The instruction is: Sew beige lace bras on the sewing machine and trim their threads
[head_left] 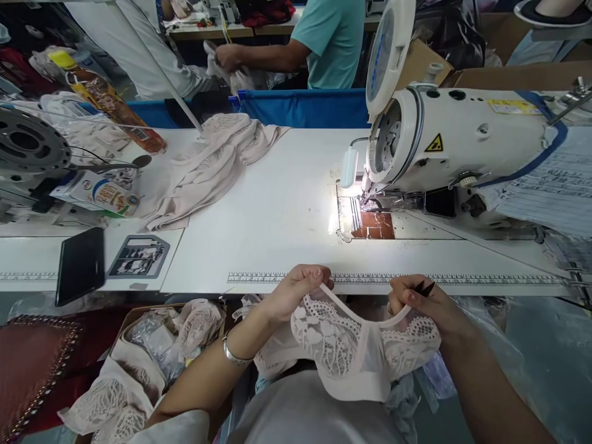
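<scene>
A pale pink lace bra (340, 336) is stretched between my two hands over my lap, in front of the table edge. My left hand (296, 293), with a silver bangle at the wrist, pinches the upper edge of one cup. On the other side my right hand (423, 308) is closed on the upper edge of the second cup. Dark pointed tips (424, 288), which look like thread snips, stick out between the right fingers. Beyond the hands stands a white sewing machine (462, 139), its lamp lighting the needle plate.
Pale fabric (208, 166) lies piled on the white table (268, 216). To the left are a bottle (115, 105), a carton (99, 194) and a black phone (81, 265). A box (132, 317) of lace pieces sits below left. Across the table a person (333, 43) handles cloth.
</scene>
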The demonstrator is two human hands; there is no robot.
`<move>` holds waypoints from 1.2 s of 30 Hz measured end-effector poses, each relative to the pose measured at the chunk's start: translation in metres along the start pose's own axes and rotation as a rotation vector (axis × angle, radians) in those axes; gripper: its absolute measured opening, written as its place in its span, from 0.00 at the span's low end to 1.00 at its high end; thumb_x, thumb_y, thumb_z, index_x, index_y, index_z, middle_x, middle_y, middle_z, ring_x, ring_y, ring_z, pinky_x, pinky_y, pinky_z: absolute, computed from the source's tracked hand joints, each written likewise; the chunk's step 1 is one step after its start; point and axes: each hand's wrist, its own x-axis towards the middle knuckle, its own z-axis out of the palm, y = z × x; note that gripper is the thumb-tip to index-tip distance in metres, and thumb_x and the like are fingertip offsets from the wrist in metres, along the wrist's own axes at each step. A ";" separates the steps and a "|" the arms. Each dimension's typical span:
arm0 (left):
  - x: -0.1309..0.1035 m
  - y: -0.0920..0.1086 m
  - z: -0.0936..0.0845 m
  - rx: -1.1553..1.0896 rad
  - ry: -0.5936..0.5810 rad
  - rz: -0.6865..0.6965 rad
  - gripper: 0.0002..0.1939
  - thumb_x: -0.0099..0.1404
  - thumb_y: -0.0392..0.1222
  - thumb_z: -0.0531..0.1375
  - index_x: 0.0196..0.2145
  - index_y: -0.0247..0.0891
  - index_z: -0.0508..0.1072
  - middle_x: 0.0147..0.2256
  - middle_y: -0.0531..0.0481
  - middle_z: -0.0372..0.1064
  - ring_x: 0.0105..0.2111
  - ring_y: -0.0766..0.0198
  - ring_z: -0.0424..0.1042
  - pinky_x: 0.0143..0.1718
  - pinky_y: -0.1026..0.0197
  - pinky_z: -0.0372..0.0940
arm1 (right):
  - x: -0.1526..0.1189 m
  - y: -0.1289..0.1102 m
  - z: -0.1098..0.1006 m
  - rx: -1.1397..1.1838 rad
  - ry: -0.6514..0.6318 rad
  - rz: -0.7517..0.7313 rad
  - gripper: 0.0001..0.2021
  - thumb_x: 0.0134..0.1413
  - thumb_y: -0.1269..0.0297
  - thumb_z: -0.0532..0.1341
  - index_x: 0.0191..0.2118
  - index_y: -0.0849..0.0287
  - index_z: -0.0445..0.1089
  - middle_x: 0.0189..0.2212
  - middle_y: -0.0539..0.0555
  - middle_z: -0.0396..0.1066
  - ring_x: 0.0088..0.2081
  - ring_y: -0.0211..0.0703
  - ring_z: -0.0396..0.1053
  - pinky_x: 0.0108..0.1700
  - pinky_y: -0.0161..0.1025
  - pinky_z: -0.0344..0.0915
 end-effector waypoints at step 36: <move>0.012 0.033 0.009 0.172 -0.146 -0.094 0.33 0.62 0.64 0.63 0.18 0.39 0.52 0.18 0.61 0.44 0.19 0.73 0.44 0.22 0.64 0.44 | -0.009 -0.010 -0.005 -0.250 -0.106 -0.045 0.29 0.51 0.32 0.61 0.24 0.57 0.65 0.18 0.49 0.65 0.19 0.35 0.55 0.24 0.36 0.53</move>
